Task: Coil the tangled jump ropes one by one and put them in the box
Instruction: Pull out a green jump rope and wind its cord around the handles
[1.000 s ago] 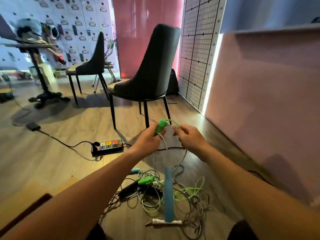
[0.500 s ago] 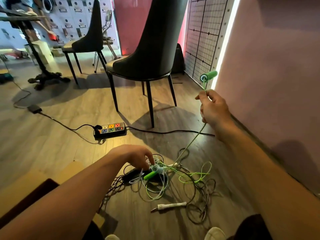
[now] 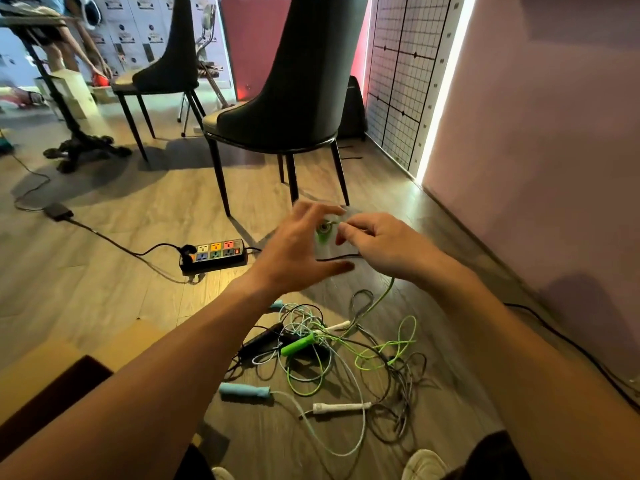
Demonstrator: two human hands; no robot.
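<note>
Several tangled jump ropes (image 3: 346, 351) lie on the wood floor in front of me. Among them are a green handle (image 3: 298, 344), a light blue handle (image 3: 244, 390), a white handle (image 3: 341, 407) and a black handle (image 3: 261, 339). My right hand (image 3: 381, 245) pinches the green rope just below its other green handle (image 3: 323, 232), held up above the pile; the cord (image 3: 377, 303) runs down into the tangle. My left hand (image 3: 298, 251) hovers beside that handle with fingers spread, holding nothing. A cardboard box (image 3: 45, 368) shows at the lower left.
A black chair (image 3: 298, 98) stands just beyond my hands, and a second chair (image 3: 166, 71) is farther left. A power strip (image 3: 214, 254) with its cable lies on the floor at the left. A pink wall (image 3: 554, 150) runs along the right. A person bends at the far left.
My left hand rose from the pile to the green handle. My right hand came down and in towards the middle with that handle. The light blue handle now lies on the floor.
</note>
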